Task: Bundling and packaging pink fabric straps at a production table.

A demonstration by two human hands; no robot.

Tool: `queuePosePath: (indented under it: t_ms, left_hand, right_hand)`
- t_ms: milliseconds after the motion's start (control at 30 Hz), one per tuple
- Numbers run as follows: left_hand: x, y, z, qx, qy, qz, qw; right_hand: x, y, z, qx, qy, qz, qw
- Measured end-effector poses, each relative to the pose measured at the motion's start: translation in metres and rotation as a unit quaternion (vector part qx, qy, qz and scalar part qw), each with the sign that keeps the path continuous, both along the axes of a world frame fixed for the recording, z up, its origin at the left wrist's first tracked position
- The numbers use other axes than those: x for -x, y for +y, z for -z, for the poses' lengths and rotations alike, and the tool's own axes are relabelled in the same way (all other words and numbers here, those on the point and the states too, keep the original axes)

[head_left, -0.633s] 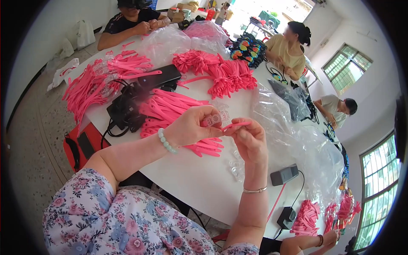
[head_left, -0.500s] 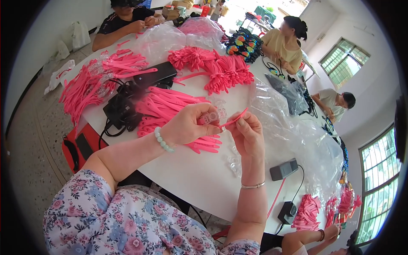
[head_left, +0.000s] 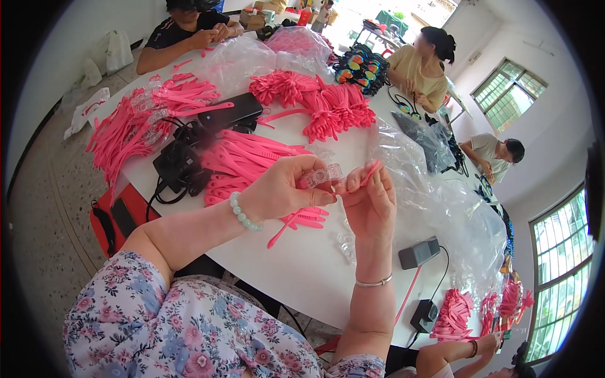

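My left hand [head_left: 287,184] is closed around a clear plastic buckle [head_left: 329,174], whose end juts out past the fingertips. Pink shows at the buckle, where a strap seems to meet it; my fingers cover the join. Just to the right, my right hand [head_left: 372,198] pinches a pink rubbery strap [head_left: 373,170] between thumb and fingers. Below my left wrist a narrow pink strap end [head_left: 276,238] sticks out over the table; whether it belongs to the held strap I cannot tell. A heap of pink straps [head_left: 242,160] lies behind my left hand.
More pink straps lie in piles, one with clear buckles [head_left: 151,104], another bundled [head_left: 337,104]. A black case [head_left: 230,111] and black adapter [head_left: 178,165] stand at left. Clear plastic sheeting [head_left: 435,201] and a grey box [head_left: 419,252] lie at right. Several people sit around the white table [head_left: 283,277].
My right hand has turned and risen slightly, its fingers now folded over the strap. The buckle has shifted slightly right. A pink strap end now shows below my left wrist.
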State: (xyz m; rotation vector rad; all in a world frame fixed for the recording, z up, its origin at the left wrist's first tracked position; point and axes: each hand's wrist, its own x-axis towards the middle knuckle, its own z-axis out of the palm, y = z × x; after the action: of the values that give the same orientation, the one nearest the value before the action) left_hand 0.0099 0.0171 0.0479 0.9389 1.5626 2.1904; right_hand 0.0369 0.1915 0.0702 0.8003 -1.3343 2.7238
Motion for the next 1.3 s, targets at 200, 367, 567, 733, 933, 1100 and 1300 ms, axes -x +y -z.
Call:
queuePosePath:
  t_ms: [200, 367, 567, 733, 933, 1100, 1300]
  left_hand:
    - [0.005, 0.008, 0.011, 0.032, 0.067, -0.091, 0.993]
    - [0.009, 0.002, 0.009, -0.001, -0.073, 0.007, 0.997]
    - [0.017, -0.003, 0.014, -0.069, -0.168, 0.070, 0.981]
    - [0.016, -0.009, 0.007, 0.043, -0.099, 0.033, 0.994]
    - [0.005, -0.016, -0.011, -0.008, 0.040, -0.007, 0.999]
    - [0.012, -0.017, 0.001, 0.032, 0.030, -0.012, 0.999]
    - [0.009, -0.010, 0.012, 0.007, -0.041, -0.027, 0.999]
  right_hand:
    - [-0.006, 0.008, -0.004, -0.110, -0.035, 0.162, 0.980]
    - [-0.010, 0.002, -0.004, -0.321, 0.070, 0.341, 0.881]
    - [0.003, -0.007, 0.009, -0.499, 0.358, 0.442, 0.653]
    - [-0.005, -0.013, 0.003, -0.563, 0.411, 0.443, 0.563]
    - [-0.025, -0.015, -0.018, -0.447, 0.134, 0.291, 0.835]
    - [-0.013, -0.006, -0.006, -0.392, -0.079, 0.198, 0.895]
    - [0.006, 0.009, 0.016, -0.317, -0.099, 0.144, 0.932]
